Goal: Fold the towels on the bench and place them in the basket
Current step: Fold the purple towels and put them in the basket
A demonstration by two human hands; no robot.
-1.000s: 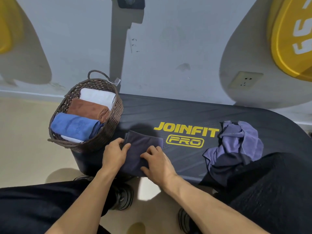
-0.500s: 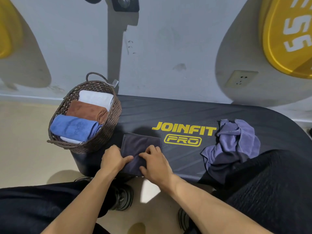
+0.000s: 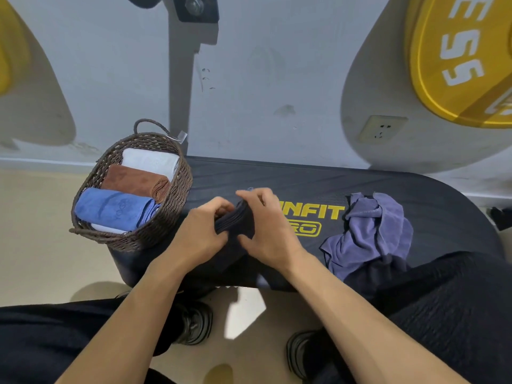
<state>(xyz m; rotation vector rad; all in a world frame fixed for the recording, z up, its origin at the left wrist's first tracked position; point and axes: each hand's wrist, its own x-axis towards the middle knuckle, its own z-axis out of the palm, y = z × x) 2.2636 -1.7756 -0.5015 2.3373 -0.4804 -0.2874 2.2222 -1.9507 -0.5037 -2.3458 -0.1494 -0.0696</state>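
A dark grey towel is bunched into a thick fold on the black bench. My left hand grips its left side and my right hand grips its right side, fingers curled over the top. A brown wicker basket stands at the bench's left end, holding a white towel, a brown towel and a blue towel, all folded. A crumpled purple towel lies on the bench to the right.
My legs in black trousers flank the bench, the right thigh against its right end. A grey wall with a socket rises behind. A yellow weight plate hangs at upper right. Beige floor lies to the left.
The dark towel lay flat under my hands near the bench's front edge. Both hands have now moved forward and folded it up into a thick bundle, covering part of the yellow logo.
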